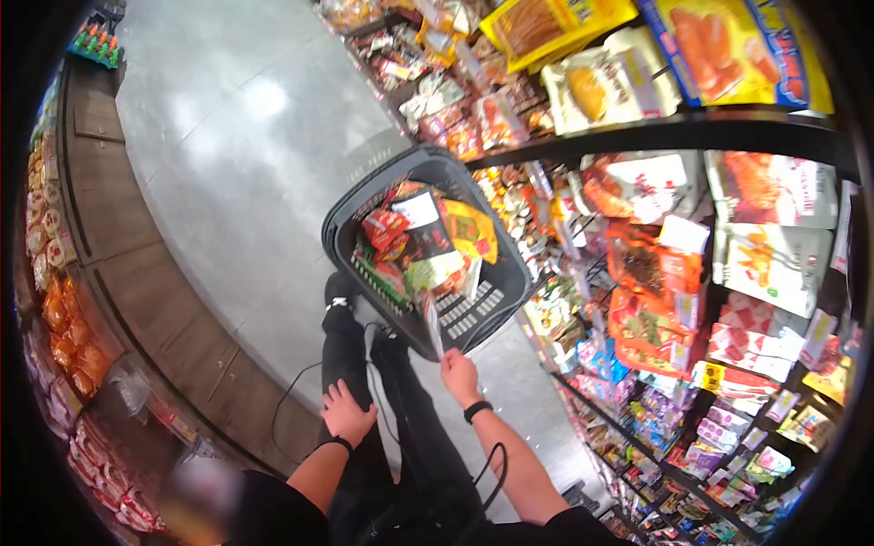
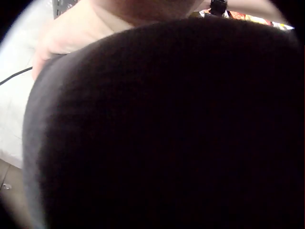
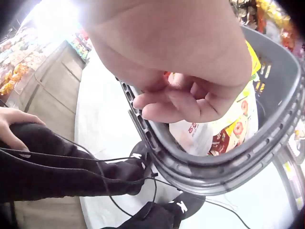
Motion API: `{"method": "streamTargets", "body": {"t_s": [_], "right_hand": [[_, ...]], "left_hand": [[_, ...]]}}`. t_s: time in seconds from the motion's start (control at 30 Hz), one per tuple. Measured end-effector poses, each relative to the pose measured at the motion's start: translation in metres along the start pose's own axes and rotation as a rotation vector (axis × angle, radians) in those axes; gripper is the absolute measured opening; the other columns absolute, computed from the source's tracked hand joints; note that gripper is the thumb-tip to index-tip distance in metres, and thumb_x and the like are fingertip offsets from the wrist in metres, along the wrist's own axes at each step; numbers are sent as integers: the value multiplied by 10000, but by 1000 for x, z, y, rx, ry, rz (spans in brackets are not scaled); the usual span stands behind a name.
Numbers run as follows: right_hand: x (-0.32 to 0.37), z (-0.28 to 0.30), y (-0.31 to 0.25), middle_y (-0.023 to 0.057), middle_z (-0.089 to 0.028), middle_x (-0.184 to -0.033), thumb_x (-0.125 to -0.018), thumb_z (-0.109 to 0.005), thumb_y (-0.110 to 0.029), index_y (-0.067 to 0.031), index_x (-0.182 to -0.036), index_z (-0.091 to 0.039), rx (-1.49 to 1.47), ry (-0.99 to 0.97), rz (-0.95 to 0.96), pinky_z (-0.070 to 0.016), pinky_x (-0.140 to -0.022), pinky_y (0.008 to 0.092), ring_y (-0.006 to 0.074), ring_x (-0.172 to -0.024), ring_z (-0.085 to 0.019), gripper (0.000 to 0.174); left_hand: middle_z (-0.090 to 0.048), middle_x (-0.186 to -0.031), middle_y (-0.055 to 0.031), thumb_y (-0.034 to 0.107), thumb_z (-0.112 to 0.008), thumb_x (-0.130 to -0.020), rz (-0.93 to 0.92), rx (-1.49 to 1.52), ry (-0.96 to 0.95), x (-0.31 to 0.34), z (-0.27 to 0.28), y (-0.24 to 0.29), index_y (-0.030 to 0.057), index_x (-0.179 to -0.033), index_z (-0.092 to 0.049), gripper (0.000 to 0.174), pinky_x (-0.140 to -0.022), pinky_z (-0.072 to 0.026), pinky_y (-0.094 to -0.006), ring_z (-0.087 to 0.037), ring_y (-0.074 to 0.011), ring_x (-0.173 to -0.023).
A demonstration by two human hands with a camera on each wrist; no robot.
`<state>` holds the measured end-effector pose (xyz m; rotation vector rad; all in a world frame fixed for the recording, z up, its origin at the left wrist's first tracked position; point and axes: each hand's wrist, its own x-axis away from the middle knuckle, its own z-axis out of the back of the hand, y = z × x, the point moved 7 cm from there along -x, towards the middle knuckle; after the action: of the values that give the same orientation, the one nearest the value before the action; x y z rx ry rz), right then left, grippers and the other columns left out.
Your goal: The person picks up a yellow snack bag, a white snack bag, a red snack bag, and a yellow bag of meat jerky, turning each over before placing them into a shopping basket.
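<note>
A grey plastic shopping basket [image 1: 519, 273] stands ahead of the person's legs, partly filled with snack packets. Over its near edge, my right hand [image 1: 458, 375] pinches the end of a thin, pale packet [image 1: 431, 320], which slants into the basket. In the right wrist view the curled fingers [image 3: 164, 112] are just above the basket rim [image 3: 190, 164], with a clear-and-white packet [image 3: 188, 133] below them. My left hand [image 1: 348, 414] rests on the dark trouser leg [image 1: 346, 359], its fingers spread. Dark cloth [image 2: 167, 133] fills most of the left wrist view.
Tilted shelves of bagged snacks [image 1: 655, 291] run along the right, close to the basket. On the left is a wooden cabinet [image 1: 155, 291] topped with packaged food. Grey floor [image 1: 228, 118] lies between. A thin black cable [image 1: 287, 387] hangs near the legs.
</note>
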<state>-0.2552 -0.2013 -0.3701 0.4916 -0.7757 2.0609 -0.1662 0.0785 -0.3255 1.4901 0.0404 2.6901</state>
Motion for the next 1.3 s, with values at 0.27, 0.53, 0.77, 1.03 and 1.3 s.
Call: {"method": "streamTargets", "body": {"t_s": [0.27,0.53,0.77,1.03,1.3], "right_hand": [[90,80,-24,183,-643,-802,-920,-546,-245,-77,-864,-587,84,95,120,-483,-651,511,419,-780,-616,182],[169,102,-32,216,-644,-837,-873,-536,-332,-103,-934,-592,-26,104,227,-492,-696,490,422,-836,-628,243],[172,94,-78,190,-663,-762,-879,-509,-314,-30,-788,-632,116,133,471,-524,-670,487,390,-775,-658,323],[291,240,-203,123,-611,-740,-893,-541,-229,-119,-900,-600,-3,183,930,-496,-636,427,331,-740,-638,125],[438,401,-312,132,-656,-777,-895,-630,-214,-91,-962,-674,-275,320,1318,-483,-572,373,303,-648,-633,147]], "left_hand": [[-359,-1445,-238,457,-738,-707,-78,69,51,5,7,-21,-4,-1465,-256,1010,-1001,-390,-534,-394,-411,-1289],[-674,-1122,-190,521,-538,-837,-611,-347,-227,-14,3,-56,80,-1073,-709,529,-919,-506,-471,-637,-358,-1069],[-667,-1125,-194,419,-532,-872,-659,-16,185,7,154,-88,98,-1095,-697,425,-904,-512,-451,-640,-350,-1047],[-476,-1386,-239,404,-773,-764,-847,261,433,222,219,-42,-1,-1419,-352,878,-1047,-403,-431,-479,-367,-1272],[-323,-1493,-208,262,-933,-575,-1100,477,758,358,317,-19,29,-1498,-197,1203,-1095,-331,-456,-348,-348,-1369]]}}
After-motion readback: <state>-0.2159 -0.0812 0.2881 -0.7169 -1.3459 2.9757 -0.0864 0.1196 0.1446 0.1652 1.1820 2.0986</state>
